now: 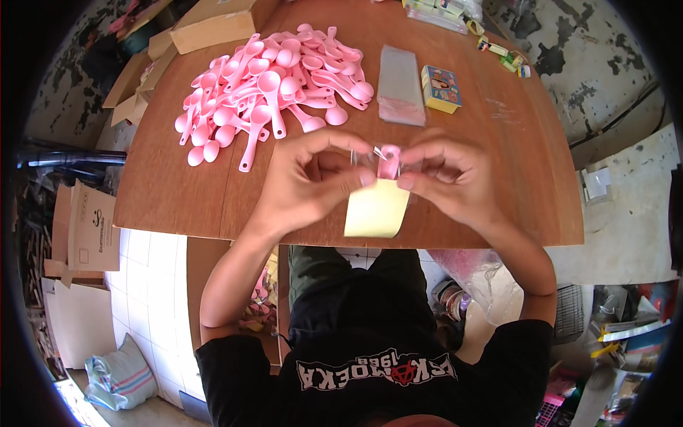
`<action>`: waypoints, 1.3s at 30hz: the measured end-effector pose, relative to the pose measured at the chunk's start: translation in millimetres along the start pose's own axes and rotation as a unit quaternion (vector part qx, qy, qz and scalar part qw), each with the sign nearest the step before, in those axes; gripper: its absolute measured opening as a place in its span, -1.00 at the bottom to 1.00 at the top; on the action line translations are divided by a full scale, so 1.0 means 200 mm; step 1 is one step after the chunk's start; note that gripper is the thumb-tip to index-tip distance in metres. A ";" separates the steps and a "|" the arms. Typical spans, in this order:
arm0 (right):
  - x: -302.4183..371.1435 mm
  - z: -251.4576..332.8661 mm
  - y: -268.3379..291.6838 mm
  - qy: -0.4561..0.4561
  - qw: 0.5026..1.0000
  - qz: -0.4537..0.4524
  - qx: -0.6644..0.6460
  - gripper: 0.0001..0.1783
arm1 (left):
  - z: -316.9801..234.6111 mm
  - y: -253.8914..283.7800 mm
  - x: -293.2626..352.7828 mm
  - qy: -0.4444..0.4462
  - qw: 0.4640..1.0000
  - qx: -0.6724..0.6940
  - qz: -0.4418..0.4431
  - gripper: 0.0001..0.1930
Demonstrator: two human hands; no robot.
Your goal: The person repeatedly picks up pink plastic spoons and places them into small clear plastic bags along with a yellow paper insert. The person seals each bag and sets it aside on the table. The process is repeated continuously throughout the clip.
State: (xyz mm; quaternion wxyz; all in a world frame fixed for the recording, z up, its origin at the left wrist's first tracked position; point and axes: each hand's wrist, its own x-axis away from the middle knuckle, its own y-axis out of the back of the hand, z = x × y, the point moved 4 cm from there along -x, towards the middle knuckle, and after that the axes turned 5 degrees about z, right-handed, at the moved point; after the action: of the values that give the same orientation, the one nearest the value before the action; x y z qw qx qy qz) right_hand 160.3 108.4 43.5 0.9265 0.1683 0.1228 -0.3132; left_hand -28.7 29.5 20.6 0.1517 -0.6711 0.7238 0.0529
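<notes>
Near the table's front edge, my left hand (306, 185) and my right hand (459, 174) pinch the two upper sides of a small clear plastic bag. In it sits a pale yellow card (375, 211), with the pink handle end of a spoon (389, 165) showing above the card. The card hides whatever lies behind it. Beyond my left hand spreads a heap of pink measuring spoons (267, 89). Past my right hand lie a stack of flat clear bags (400, 85) and a stack of small printed cards (442, 89) with yellow sides.
A cardboard box (213, 25) stands on the far left of the wooden table (163, 192). Bundled small packets (504, 53) lie at the far right. Below the front edge, an open carton (206, 277) holds pink and yellow pieces. A white sack (121, 373) rests on the floor.
</notes>
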 end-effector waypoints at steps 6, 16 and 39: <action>0.10 0.09 0.04 -0.040 0.995 0.067 0.054 -0.73 | -0.17 0.04 0.44 -0.026 0.967 -0.233 0.100 -0.70; -0.53 -0.35 0.54 0.021 0.871 0.045 0.488 -0.82 | 0.38 0.48 1.09 0.126 0.787 -0.590 0.126 -0.62; -0.55 -0.27 0.49 0.123 0.803 -0.014 0.582 -0.91 | 0.44 -0.10 -0.58 -0.056 0.730 -0.655 0.187 -0.58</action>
State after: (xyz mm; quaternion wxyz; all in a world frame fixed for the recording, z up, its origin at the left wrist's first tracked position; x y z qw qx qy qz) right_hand 129.6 262.2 54.7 0.6270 0.7117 0.0328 -0.3152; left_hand 10.9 163.7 -26.0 -0.2976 -0.4514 0.6107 0.5785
